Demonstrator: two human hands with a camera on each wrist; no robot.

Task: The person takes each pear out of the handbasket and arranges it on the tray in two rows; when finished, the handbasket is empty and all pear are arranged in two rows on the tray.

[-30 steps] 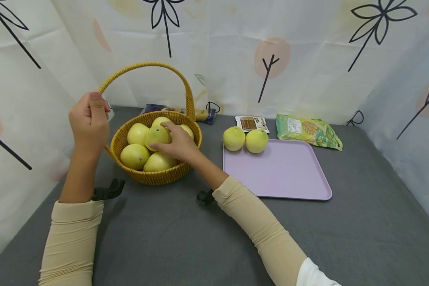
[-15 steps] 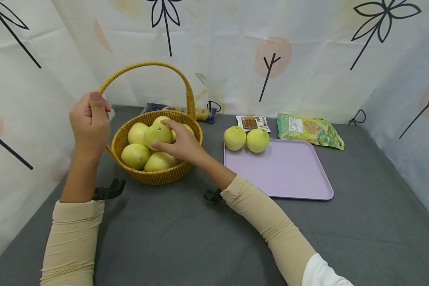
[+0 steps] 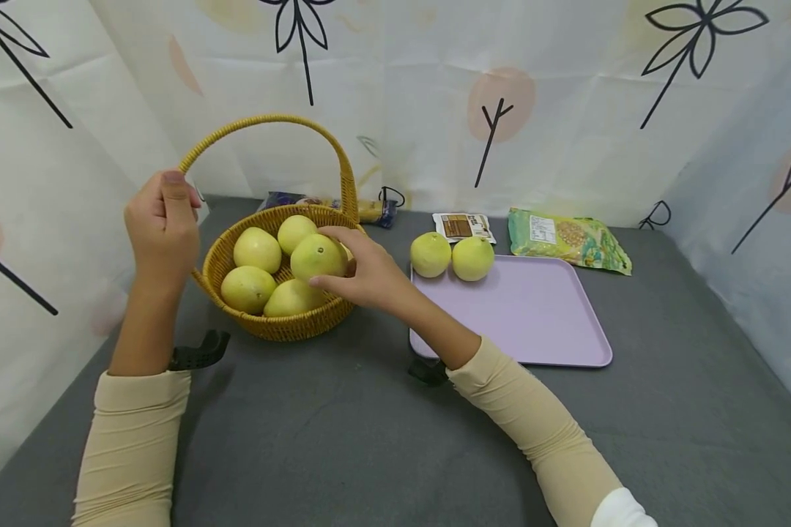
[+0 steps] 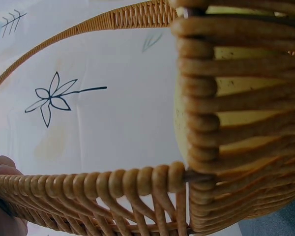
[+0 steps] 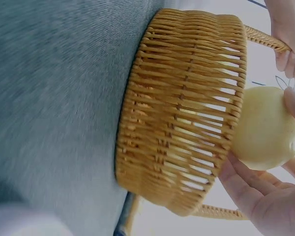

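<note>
My left hand (image 3: pixel 165 227) grips the left side of the arched handle (image 3: pixel 264 121) of a yellow wicker basket (image 3: pixel 286 329). Its fingers also show at the left edge of the left wrist view, by the woven handle. My right hand (image 3: pixel 376 274) holds a yellow-green grapefruit (image 3: pixel 318 258) between thumb and fingers, over the basket's right side. In the right wrist view this grapefruit (image 5: pixel 263 130) is above the rim. Several more grapefruits (image 3: pixel 247 288) lie in the basket; one is partly hidden behind the right hand.
Right of the basket lies a lilac tray (image 3: pixel 521 315), with two grapefruits (image 3: pixel 472 258) at its back left corner. Behind it are a small brown-and-white packet (image 3: pixel 463 225) and a green bag (image 3: pixel 570 240). A dark blue and yellow packet (image 3: pixel 376 212) lies behind the basket.
My right hand has moved right with the grapefruit, from the middle of the basket toward its right rim, uncovering fruit behind. The left hand keeps its grip on the handle.
</note>
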